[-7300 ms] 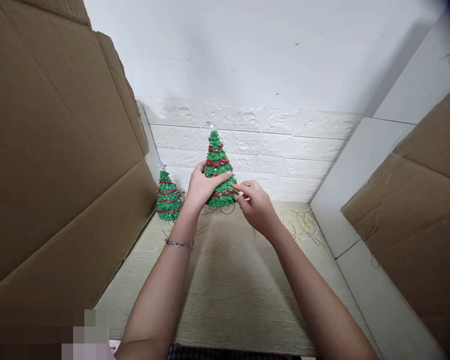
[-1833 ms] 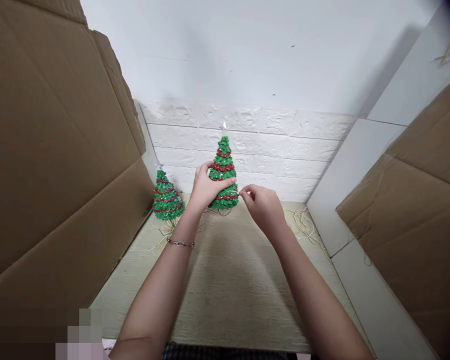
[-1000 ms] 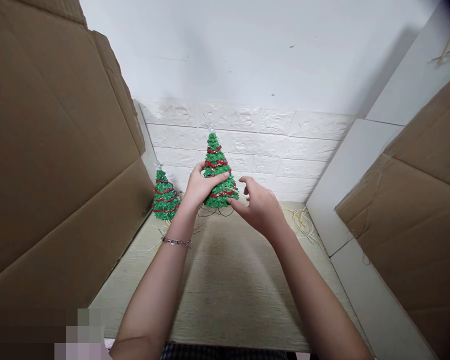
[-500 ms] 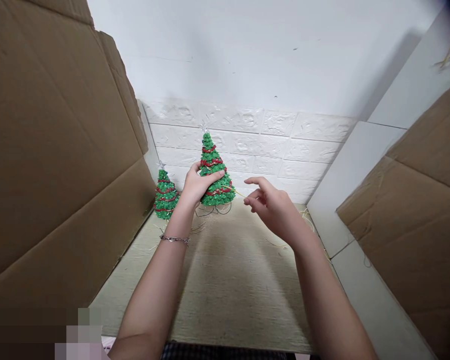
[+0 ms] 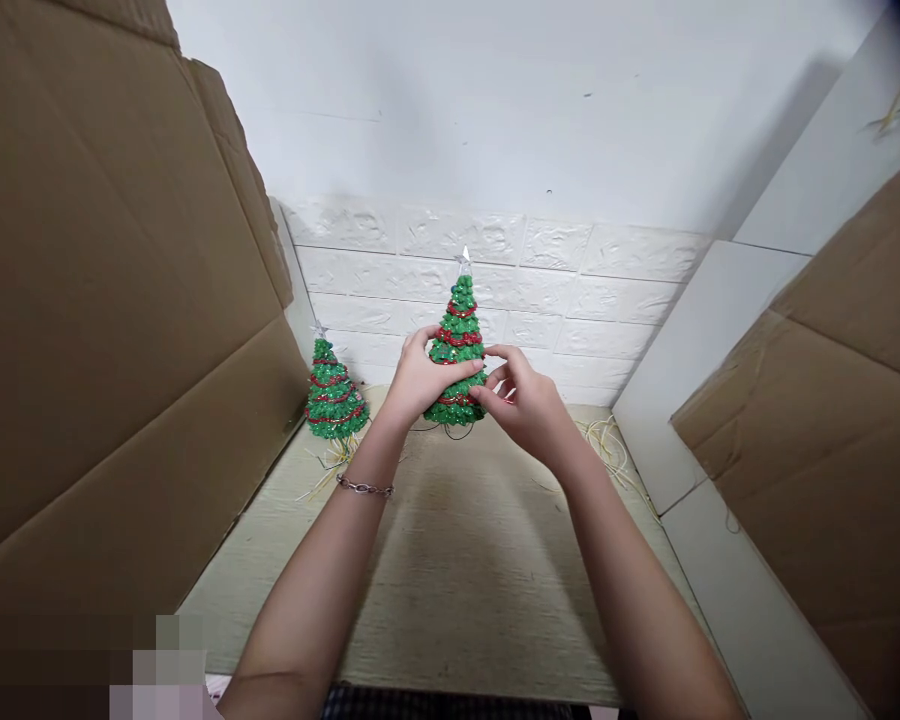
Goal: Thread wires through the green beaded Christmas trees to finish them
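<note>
A small green Christmas tree (image 5: 461, 322) with red garlands and a clear star on top is held upright over the table. My left hand (image 5: 427, 378) is closed round its left side, thumb across the front. At the lower right of the tree, my right hand (image 5: 521, 398) has its bent thumb and index finger against the branches. No yellow strand can be made out in those fingers. Thin dark wire loops (image 5: 459, 433) hang below the tree. To the left stands a similar Christmas tree (image 5: 335, 392), apart from my hands.
Pale yellow strands (image 5: 606, 450) lie at the table's back right, and more strands (image 5: 330, 468) lie below the left tree. Tall cardboard (image 5: 120, 300) walls the left side; another cardboard sheet (image 5: 817, 400) stands at the right. A white brick-patterned wall (image 5: 540, 295) closes the back.
My left hand has brought the tree to the right and slightly down, turning it more upright. My right hand has come in against the tree; the yellow strand seen at its fingers no longer shows.
</note>
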{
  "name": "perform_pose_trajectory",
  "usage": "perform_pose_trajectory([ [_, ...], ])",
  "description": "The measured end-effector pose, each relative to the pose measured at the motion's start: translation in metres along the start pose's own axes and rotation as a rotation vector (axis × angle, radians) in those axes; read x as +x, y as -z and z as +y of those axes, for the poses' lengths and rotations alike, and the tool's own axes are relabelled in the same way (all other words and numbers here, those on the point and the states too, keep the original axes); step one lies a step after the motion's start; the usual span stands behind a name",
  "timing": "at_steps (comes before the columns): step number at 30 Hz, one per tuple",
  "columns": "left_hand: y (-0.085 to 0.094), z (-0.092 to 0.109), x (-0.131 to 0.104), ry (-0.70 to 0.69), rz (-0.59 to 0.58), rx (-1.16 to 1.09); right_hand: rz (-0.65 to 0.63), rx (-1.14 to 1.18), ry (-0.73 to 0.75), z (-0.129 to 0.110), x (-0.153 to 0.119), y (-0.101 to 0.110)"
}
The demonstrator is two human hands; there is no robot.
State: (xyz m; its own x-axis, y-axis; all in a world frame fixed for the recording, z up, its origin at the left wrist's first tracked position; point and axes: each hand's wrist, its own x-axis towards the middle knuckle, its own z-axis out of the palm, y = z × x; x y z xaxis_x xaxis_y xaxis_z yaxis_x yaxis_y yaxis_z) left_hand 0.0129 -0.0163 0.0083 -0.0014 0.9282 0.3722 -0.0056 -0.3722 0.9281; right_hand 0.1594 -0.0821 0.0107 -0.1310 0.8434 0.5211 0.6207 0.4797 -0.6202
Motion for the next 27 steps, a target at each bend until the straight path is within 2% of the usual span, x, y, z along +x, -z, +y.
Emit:
perform_pose_trajectory([
  [5, 0.007, 0.003, 0.002, 0.006, 0.001, -0.024, -0.132, 0.032, 0.016, 0.002, -0.003, 0.023],
  [9, 0.009, 0.005, 0.002, 0.029, -0.023, -0.049, -0.197, 0.088, -0.001, 0.005, -0.003, 0.024],
  [16, 0.008, 0.006, 0.001, 0.037, -0.03, -0.051, -0.274, 0.548, -0.068, 0.004, -0.002, 0.024],
  [22, 0.008, 0.007, 0.0, 0.047, -0.033, -0.05, -0.27, 0.655, -0.1, 0.005, 0.002, 0.016],
  [27, 0.005, 0.007, -0.001, 0.019, -0.032, -0.02, -0.188, 0.652, -0.148, 0.006, 0.006, 0.001],
])
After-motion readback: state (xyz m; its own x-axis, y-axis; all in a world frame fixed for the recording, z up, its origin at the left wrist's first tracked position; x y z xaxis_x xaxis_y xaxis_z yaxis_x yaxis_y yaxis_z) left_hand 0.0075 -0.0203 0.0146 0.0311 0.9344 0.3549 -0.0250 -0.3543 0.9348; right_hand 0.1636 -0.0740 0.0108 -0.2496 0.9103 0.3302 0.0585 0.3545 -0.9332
